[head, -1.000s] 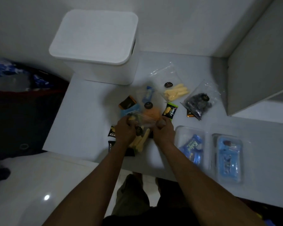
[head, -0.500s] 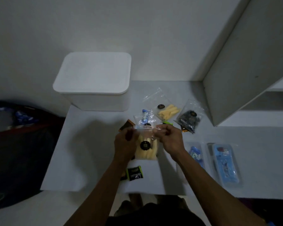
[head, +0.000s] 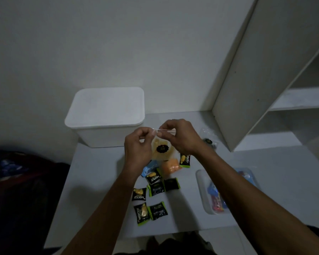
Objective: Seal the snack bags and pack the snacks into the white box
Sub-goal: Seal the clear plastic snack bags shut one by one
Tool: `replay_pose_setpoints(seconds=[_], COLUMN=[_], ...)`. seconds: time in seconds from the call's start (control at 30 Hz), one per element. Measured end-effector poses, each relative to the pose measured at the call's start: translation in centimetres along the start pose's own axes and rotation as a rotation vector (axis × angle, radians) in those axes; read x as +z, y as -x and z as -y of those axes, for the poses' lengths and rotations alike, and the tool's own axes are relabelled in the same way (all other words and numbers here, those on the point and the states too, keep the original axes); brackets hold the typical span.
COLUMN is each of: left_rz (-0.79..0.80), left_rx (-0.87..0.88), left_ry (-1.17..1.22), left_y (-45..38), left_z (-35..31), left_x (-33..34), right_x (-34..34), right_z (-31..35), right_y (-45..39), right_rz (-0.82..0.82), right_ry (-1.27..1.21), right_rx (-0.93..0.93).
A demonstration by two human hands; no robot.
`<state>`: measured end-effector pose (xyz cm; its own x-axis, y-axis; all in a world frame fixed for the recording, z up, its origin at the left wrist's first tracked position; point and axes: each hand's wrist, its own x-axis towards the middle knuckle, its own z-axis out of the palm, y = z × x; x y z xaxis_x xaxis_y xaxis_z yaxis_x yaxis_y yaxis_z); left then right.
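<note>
1. White table [head: 103, 181] against a dim plain wall, open shelving [head: 293, 100] at right, lidded white box [head: 105, 115] at back left
2. Small black snack packs [head: 156, 188] scattered on table
3. Clear snack bag [head: 161, 150] held up above table, top strip pinched between left hand [head: 137, 146] and right hand [head: 180, 137], body hanging between the palms

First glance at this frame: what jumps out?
The two hands, left hand and right hand, raised mid-frame, pinching the top strip of a clear snack bag of yellow sticks with a black sticker. Just behind them at the table's back left stands the white box, lid on. Black-and-green snack packets lie scattered on the table below the bag.
</note>
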<state>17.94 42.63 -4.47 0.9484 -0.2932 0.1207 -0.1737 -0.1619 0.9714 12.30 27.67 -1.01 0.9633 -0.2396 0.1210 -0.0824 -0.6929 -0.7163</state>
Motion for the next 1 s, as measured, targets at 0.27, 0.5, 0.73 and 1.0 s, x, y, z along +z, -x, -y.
replay_pose_setpoints(seconds=[0.27, 0.5, 0.73, 1.0], left_rz=[0.015, 0.018, 0.006, 0.003], left_rx=[-0.014, -0.009, 0.015, 0.006], left_ry=[0.042, 0.058, 0.074, 0.096], left_y=[0.0, -0.2, -0.6, -1.1], left_z=[-1.2, -1.4, -1.4, -1.0], left_x=[-1.4, -2.3, -3.0, -3.6], right_x=[-0.1, 0.3, 0.0, -0.5], right_z=[1.4, 2.4, 2.7, 2.8], right_y=[-0.5, -0.5, -0.6, -0.6], right_rz=[-0.045, -0.071, -0.081, -0.092], right_ry=[0.009, 0.026, 0.087, 0.083], right_rx=[-0.018, 0.015, 0.047, 0.033])
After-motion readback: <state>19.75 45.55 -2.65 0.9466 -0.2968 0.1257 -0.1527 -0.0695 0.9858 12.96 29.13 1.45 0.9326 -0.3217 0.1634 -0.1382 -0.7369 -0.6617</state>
